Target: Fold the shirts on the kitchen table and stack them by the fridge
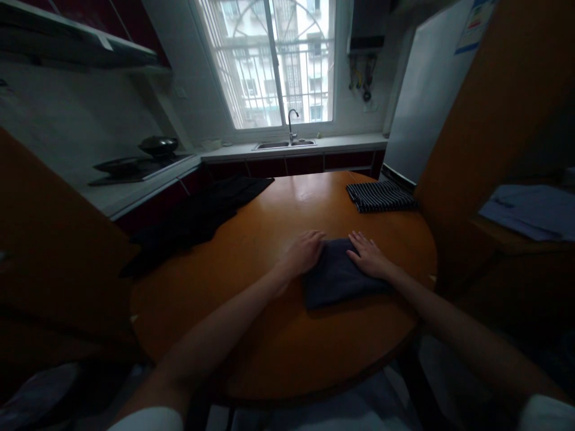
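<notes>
A folded dark blue-grey garment [339,281] lies on the round wooden table in front of me. My left hand [308,251] is at its far left corner, fingers bent and close together on the edge; the fingertips are partly hidden. Flat on the garment's upper right part rests my right hand [369,257], its fingers stretched out and slightly spread, holding nothing.
The round wooden table [265,239] bears a black garment [202,212] spread along its left side and a folded black-and-white striped cloth [381,196] at the far right. Beyond stand a counter with a sink [287,145], a stove [148,167] and a fridge [431,90].
</notes>
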Demonstrator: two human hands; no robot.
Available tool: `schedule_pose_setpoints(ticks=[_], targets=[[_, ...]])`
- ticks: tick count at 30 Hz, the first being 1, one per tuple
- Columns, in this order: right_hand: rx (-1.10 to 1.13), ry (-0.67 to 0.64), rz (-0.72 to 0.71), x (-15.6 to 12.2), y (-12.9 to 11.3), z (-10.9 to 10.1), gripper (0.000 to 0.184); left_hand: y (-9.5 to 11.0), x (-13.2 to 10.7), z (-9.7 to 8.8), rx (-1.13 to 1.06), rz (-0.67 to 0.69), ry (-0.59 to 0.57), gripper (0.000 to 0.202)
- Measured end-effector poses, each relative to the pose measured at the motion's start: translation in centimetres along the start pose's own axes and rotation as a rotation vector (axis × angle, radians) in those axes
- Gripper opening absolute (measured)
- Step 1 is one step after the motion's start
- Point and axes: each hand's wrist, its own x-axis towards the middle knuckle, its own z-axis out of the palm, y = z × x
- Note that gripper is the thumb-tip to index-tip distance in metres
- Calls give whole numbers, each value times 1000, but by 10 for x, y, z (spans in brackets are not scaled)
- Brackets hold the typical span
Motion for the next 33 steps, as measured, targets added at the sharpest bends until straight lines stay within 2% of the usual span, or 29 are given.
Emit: schedule_pose_setpoints(ticks=[2,3,7,11,13,15,18,20,23,25,27,30,33], targets=[[-13,-5,-24,-1,4,-1,69,19,-3,9,25,127,-62,53],[-23,-13,-47,-2,8,-3,69,25,-4,13,48,141,-104,58],[-60,-40,-135,-11,38,-15,66,29,-4,19,88,97,-193,67],[15,76,-77,-23,63,-27,58,33,-1,11,58,86,-191,65],[133,159,-18,-30,63,-28,54,44,-4,6,22,100,-166,63],[248,213,-17,-36,55,-26,52,61,-12,4,-39,155,-158,64],[359,279,-7,-42,39,-25,48,85,-30,5,-131,371,-239,64],[462,287,109,-43,30,-30,44,94,-41,6,-154,517,-296,64],[688,182,367,-39,19,-45,46,97,-49,6,-171,593,-324,67],[823,92,482,-36,14,-57,48,96,-49,5,-183,615,-327,66],[882,19,521,-33,10,-68,40,95,-48,3,-186,637,-322,63],[849,-86,529,-26,6,-77,21,95,-47,1,-192,648,-310,60],[893,-256,527,-20,6,-77,19,96,-48,0,-205,646,-309,57]])
